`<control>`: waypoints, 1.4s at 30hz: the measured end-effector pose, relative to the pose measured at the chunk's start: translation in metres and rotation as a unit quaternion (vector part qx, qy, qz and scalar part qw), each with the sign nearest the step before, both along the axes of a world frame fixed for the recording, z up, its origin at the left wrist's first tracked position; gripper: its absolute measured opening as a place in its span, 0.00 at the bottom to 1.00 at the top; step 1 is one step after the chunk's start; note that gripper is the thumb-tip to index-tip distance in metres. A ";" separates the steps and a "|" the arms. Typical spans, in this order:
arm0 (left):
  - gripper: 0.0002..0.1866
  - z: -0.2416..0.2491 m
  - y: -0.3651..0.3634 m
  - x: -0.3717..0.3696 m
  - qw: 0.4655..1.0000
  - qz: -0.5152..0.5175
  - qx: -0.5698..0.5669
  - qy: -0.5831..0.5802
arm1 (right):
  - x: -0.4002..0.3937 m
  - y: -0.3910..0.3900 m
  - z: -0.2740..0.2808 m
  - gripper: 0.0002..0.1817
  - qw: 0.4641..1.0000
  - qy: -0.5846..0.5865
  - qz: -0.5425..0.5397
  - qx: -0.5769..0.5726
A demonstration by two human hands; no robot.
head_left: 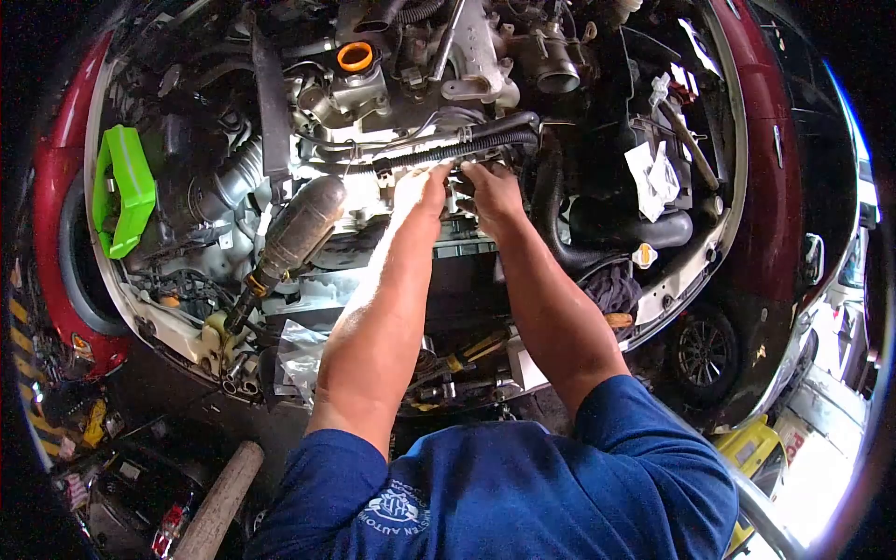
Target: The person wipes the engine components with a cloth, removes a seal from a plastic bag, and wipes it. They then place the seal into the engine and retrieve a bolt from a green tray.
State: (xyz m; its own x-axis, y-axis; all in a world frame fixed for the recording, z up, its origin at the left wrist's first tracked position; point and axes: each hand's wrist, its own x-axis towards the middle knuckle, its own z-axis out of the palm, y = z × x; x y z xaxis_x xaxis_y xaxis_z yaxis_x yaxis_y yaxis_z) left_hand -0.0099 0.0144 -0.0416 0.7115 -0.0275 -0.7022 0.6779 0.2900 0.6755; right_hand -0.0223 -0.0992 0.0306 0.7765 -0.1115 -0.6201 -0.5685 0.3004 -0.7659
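Note:
Both arms reach into an open engine bay. My left hand point(425, 189) is at the engine's middle, just below a black corrugated hose point(457, 149); its fingers are bent together, their tips in glare. Close beside it, my right hand point(495, 191) has its fingers curled inward near the same hose, with the thumb side facing the left hand. Whatever lies between the fingertips is too small and too hidden to name. Left of my hands, a work light point(308, 219) leans over the bay, and bright light falls on the engine there.
An orange-rimmed filler opening point(355, 57) sits above. A bright green holder point(123, 191) lies at the left, a hammer point(689, 145) and white paper point(653, 180) at the right. Along the front edge are a plastic bag point(301, 359), a dark cloth point(611, 287) and several tools.

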 end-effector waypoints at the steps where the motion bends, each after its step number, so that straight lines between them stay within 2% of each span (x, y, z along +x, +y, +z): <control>1: 0.25 -0.001 -0.001 0.001 1.000 0.000 0.000 0.000 | 0.000 0.000 0.000 0.09 1.000 -0.002 -0.004 0.003; 3: 0.19 -0.011 -0.002 0.004 0.996 0.069 -0.054 0.010 | 0.000 0.000 -0.001 0.09 1.000 -0.003 -0.008 0.006; 7: 0.16 -0.017 -0.003 0.004 0.992 0.074 -0.097 0.021 | 0.002 0.000 -0.004 0.10 1.000 0.003 -0.010 -0.003; 10: 0.13 -0.041 -0.003 0.006 0.991 0.094 -0.097 0.009 | 0.001 0.001 -0.003 0.09 1.000 -0.006 -0.016 0.003; 13: 0.11 -0.023 -0.006 0.003 0.990 0.110 -0.083 -0.011 | 0.001 0.002 -0.004 0.09 0.999 -0.017 -0.029 0.006; 15: 0.09 0.011 -0.005 -0.001 0.995 0.098 0.011 -0.027 | 0.001 0.003 -0.005 0.09 0.999 -0.021 -0.035 0.005; 19: 0.08 0.024 -0.007 -0.002 0.992 0.120 0.013 -0.033 | 0.001 0.005 -0.008 0.08 0.998 -0.035 -0.040 -0.022; 21: 0.08 0.009 -0.005 0.001 0.994 0.096 -0.045 -0.037 | 0.001 0.005 -0.013 0.08 0.998 -0.035 -0.035 -0.045; 23: 0.08 -0.001 -0.004 0.000 0.993 0.100 -0.053 -0.034 | 0.001 0.005 -0.015 0.10 0.994 -0.078 -0.033 -0.070; 28: 0.08 -0.012 -0.005 0.001 0.989 0.121 -0.079 -0.036 | 0.001 0.006 -0.008 0.11 0.993 -0.058 -0.014 -0.097; 30: 0.25 0.013 0.001 -0.001 0.998 -0.009 -0.068 0.000 | 0.001 0.006 -0.005 0.11 0.992 -0.052 -0.014 -0.110; 31: 0.25 0.027 0.000 -0.003 0.998 -0.009 -0.067 0.000 | 0.001 0.006 -0.004 0.11 0.993 -0.048 -0.013 -0.111; 33: 0.22 0.050 -0.004 -0.007 0.999 0.015 0.027 -0.012 | 0.000 0.006 -0.006 0.11 0.993 -0.043 -0.012 -0.110; 34: 0.22 0.053 -0.004 -0.008 0.999 0.014 0.028 -0.012 | 0.000 0.006 -0.010 0.12 0.994 -0.045 -0.028 -0.092; 36: 0.15 0.052 -0.004 -0.008 0.992 0.043 0.031 -0.116 | 0.000 0.006 -0.016 0.13 0.995 -0.048 -0.045 -0.073; 37: 0.15 0.052 -0.005 -0.007 0.992 0.042 0.031 -0.117 | 0.001 0.005 -0.019 0.12 0.996 -0.050 -0.040 -0.069; 39: 0.08 0.054 -0.007 -0.006 0.990 0.061 0.059 -0.112 | 0.001 0.004 -0.019 0.11 0.996 -0.053 -0.035 -0.064; 42: 0.08 0.057 -0.009 -0.006 0.989 0.079 0.056 -0.113 | 0.002 0.005 -0.021 0.11 0.995 -0.056 -0.032 -0.071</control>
